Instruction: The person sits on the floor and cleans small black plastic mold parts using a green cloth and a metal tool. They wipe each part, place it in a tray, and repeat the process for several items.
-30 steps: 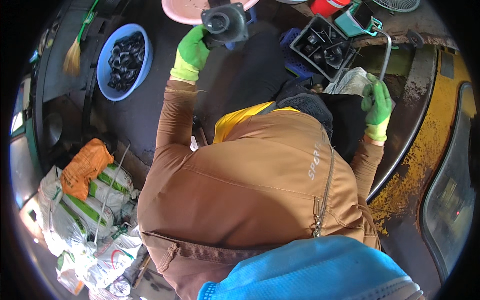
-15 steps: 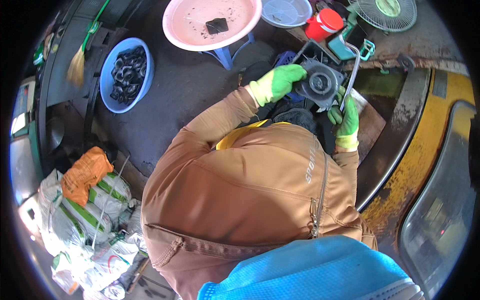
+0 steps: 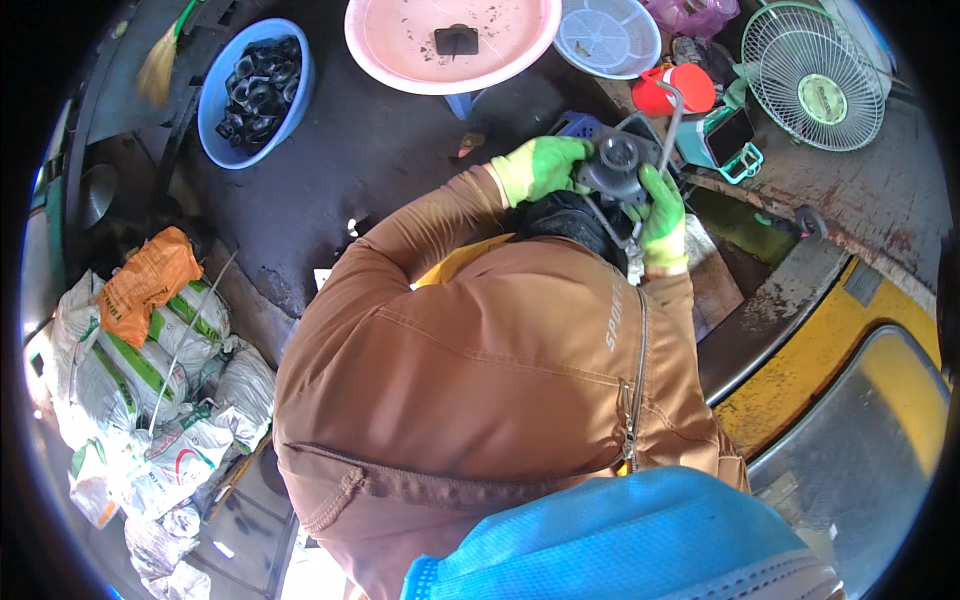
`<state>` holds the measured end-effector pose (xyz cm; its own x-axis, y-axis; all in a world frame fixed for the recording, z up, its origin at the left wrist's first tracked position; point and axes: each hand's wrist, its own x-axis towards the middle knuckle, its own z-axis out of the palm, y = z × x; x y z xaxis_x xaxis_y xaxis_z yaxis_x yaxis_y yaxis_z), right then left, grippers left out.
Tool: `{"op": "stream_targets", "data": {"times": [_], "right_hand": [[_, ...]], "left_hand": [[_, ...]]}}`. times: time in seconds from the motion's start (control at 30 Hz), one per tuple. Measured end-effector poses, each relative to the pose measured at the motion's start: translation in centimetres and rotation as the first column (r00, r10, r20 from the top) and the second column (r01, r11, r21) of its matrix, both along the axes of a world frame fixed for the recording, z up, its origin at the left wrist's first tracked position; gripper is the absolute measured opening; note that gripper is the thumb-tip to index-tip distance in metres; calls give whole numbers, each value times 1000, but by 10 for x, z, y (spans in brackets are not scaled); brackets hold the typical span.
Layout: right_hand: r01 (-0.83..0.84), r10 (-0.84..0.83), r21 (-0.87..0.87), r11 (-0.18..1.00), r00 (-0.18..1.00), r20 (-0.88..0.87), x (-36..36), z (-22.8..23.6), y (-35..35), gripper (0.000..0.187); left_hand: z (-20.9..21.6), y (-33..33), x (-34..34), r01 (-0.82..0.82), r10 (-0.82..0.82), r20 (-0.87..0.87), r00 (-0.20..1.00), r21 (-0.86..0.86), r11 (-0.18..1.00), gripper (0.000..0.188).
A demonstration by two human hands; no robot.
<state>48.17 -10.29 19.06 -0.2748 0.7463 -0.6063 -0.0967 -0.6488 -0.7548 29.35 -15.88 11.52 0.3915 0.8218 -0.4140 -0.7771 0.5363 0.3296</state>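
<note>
Head camera: holding a black flanged part between one and two o'clock of centre, raised round hub uppermost. Pinching its nine o'clock edge with bent fingers of the gloved left hand. At its four to five o'clock side, gripping a bent metal rod in curled fingers of the gloved right hand; cannot tell whether also touching the part. Toward twelve o'clock, well apart from both hands, a pink basin.

Strong glare at lower left bleaches the white sacks, while the dark floor looks dim. Fisheye distortion curves the yellow panel; the corners are black.
</note>
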Motion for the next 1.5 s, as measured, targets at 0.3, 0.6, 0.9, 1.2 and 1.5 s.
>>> {"op": "stream_targets", "data": {"times": [0.3, 0.6, 0.9, 1.2, 1.5], "right_hand": [[-272, 269, 18, 962, 958, 104, -83, 12, 97, 21], [-413, 408, -61, 908, 847, 341, -121, 7, 107, 21], [-625, 634, -163, 763, 677, 374, -188, 13, 111, 21], [-933, 878, -49, 357, 317, 359, -212, -8, 125, 23], [-887, 942, 443, -131, 27, 333, -318, -41, 56, 23]], "left_hand": [[44, 44, -104, -374, 373, -40, 927, -18, 927, 21], [51, -19, -282, -413, 397, -711, 581, 163, 896, 28], [16, -104, -304, -563, 188, -980, -71, 195, 803, 31], [-57, -323, -142, -838, -332, -938, 99, -259, 480, 38], [-72, -413, -40, -987, 379, -923, -70, 9, -160, 45]]}}
